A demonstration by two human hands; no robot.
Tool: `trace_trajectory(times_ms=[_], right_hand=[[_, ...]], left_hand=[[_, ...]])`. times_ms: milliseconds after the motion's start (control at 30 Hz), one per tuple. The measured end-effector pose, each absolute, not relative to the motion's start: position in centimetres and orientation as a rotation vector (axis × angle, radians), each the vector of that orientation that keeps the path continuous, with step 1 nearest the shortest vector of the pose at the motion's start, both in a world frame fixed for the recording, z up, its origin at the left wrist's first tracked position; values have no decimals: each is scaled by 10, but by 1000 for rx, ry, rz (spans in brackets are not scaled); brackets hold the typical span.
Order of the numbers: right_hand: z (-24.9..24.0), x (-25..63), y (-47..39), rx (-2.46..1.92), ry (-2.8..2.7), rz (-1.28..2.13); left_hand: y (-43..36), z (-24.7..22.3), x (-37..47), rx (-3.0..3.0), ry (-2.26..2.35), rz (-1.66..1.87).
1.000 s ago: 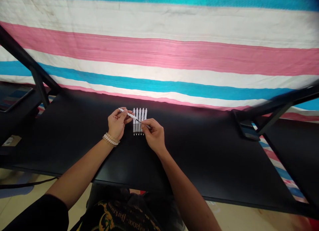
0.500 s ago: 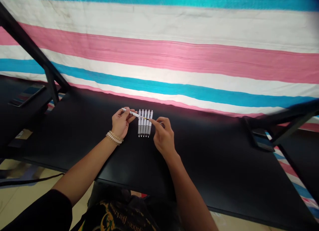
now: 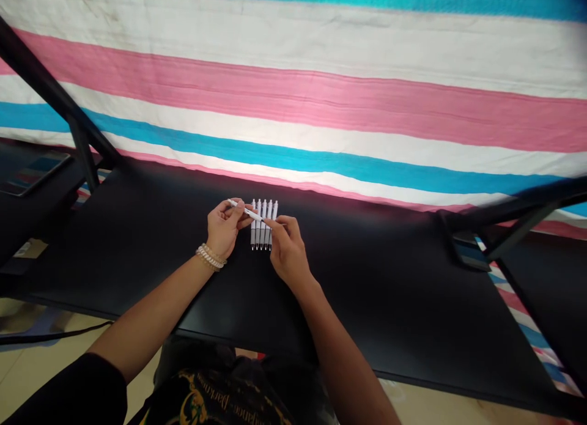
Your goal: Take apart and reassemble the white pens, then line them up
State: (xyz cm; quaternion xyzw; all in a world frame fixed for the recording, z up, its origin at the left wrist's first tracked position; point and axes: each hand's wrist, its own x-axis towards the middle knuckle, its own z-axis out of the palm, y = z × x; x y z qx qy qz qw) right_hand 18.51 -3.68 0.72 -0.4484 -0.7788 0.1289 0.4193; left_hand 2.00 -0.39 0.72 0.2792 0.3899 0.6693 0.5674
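My left hand [image 3: 225, 225] is closed on the white barrel of a pen [image 3: 254, 214], held slantwise above the table. At the barrel's lower right end, my right hand [image 3: 287, 241] pinches a thin pen refill [image 3: 266, 221]. Only a short dark stretch of it shows between barrel and fingertips. Beneath the held pen lie several white pens with grey grips [image 3: 260, 235], side by side in a neat row, tips towards me. My right fingers partly cover the rightmost one.
The black table [image 3: 367, 290] spreads out under both hands. Behind it hangs a striped sheet [image 3: 321, 101] in pink, white and blue. Dark slanted supports stand at the left [image 3: 59, 88] and right [image 3: 518, 211]. A dark flat device [image 3: 39, 171] lies at the far left.
My right hand has moved left towards the barrel. The refill, largely exposed before, now shows only briefly outside it. The view has shifted slightly.
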Motion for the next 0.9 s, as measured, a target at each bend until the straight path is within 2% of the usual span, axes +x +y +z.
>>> trace_trajectory(times_ms=[433,900], right_hand=[[5,178,-40,-1109,-1778,339],[5,181,-39,-1186,-1772,599]], left_hand=[[-5,5,22,664,919,1526],[-1,5,15,678,911,1511]])
